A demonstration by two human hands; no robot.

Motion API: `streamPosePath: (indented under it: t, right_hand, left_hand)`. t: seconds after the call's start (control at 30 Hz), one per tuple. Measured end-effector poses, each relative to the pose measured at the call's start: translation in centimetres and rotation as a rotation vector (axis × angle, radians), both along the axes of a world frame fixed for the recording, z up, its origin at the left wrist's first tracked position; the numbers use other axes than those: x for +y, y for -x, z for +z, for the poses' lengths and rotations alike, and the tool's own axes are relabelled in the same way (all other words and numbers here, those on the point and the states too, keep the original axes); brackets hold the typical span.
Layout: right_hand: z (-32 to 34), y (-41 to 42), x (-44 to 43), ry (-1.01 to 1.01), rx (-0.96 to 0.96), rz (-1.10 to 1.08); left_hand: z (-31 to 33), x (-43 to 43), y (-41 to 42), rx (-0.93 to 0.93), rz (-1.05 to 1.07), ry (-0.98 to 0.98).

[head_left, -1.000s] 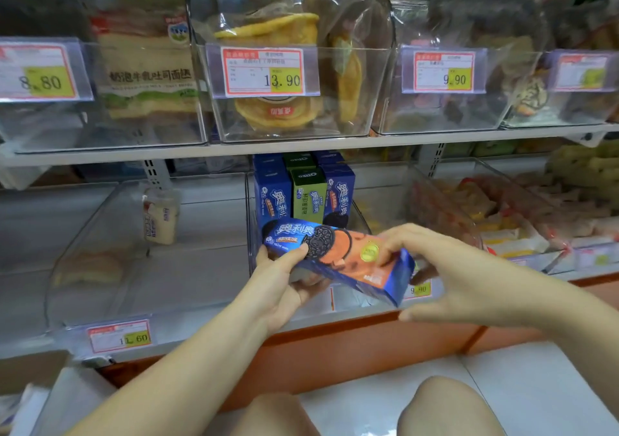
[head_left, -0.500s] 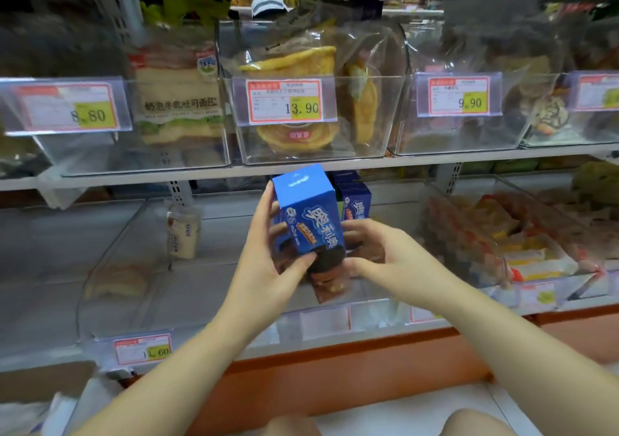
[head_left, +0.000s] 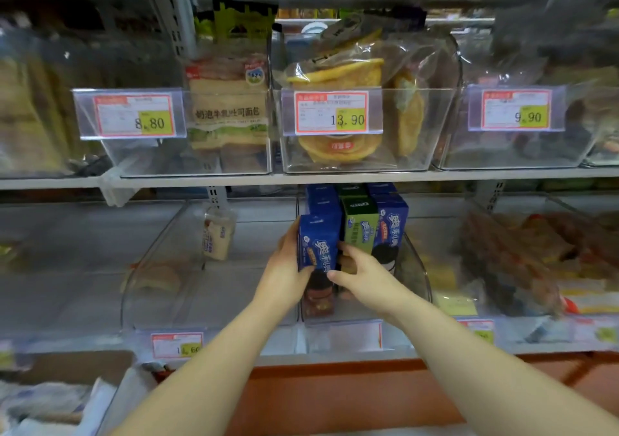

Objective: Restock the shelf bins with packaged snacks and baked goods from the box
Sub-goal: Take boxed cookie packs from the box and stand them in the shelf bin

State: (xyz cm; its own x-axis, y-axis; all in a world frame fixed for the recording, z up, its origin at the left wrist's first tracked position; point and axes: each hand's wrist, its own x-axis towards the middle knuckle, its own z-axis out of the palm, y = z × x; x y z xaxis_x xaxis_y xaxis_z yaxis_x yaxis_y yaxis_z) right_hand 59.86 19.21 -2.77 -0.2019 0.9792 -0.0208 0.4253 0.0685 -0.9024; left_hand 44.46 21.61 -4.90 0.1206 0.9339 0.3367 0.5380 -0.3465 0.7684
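The blue cookie box [head_left: 318,244] stands upright at the front left of the clear bin [head_left: 417,270] on the lower shelf [head_left: 335,357], just beside a green box [head_left: 360,226] and a second blue box [head_left: 392,228]. The left hand [head_left: 284,273] grips its left side, fingers curled round it. The right hand [head_left: 363,276] pinches its lower right edge.

A blue cookie box [head_left: 316,244] stands upright at the near left of a clear shelf bin [head_left: 415,268] on the lower shelf [head_left: 335,357]. Its printed face, white lettering above a dark cookie picture, is turned toward the camera. The left hand [head_left: 284,268] grips its left side and the right hand [head_left: 365,275] holds its right edge. Just to its right stand a green box [head_left: 360,226] and another blue box [head_left: 392,231], both upright, with more blue boxes behind.
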Motion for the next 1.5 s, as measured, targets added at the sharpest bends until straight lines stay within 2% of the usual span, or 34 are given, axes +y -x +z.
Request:
streamPosePath:
  t: [0.13, 0.37, 0.5, 0.63, 0.77, 0.83, 0.9, 1.23, 1.37, 1.5]
  right_hand:
    - [-0.1, 0.1, 1.1, 0.022, 0.036, -0.008]
    - [-1.3, -0.8, 0.9, -0.009, -0.083, 0.056]
    - [-1.3, -1.8, 0.2, -0.099, -0.21, 0.085]
    - [-2.0, -3.3, -1.3, -0.201, -0.266, -0.01]
    - [-3.8, -4.4, -2.2, -0.404, -0.31, -0.081]
    - [-4.4, -4.2, -2.1, -0.503, -0.333, -0.035]
    - [-4.2, -3.5, -1.9, -0.527, -0.352, 0.027]
    - [4.5, 0.2, -3.9, -0.198, -0.51, 0.202]
    - [11.1, 2.8, -5.9, -0.076, -0.569, 0.303]
    - [17.8, 7.4, -8.6, 0.005, -0.561, 0.386]
  left_hand:
    - [-0.2, 1.9, -0.2, 0.051, 0.05, 0.057]
    - [-1.0, 2.0, -1.4, 0.073, 0.073, 0.103]
    - [-1.4, 0.6, -1.2, 0.013, 0.06, 0.091]
    - [-1.6, -1.7, -0.8, -0.103, 0.044, 0.072]
    - [-2.6, -3.9, -0.5, -0.125, 0.171, -0.093]
    - [-3.1, -4.6, -0.3, -0.09, 0.192, -0.243]
    - [-3.0, -5.0, -0.3, -0.045, 0.201, -0.304]
    - [5.2, -9.8, 3.4, 0.055, 0.234, 0.194]
    - [11.7, -13.1, 5.3, 0.028, 0.24, 0.399]
    - [18.5, -16.9, 8.8, -0.015, 0.33, 0.524]
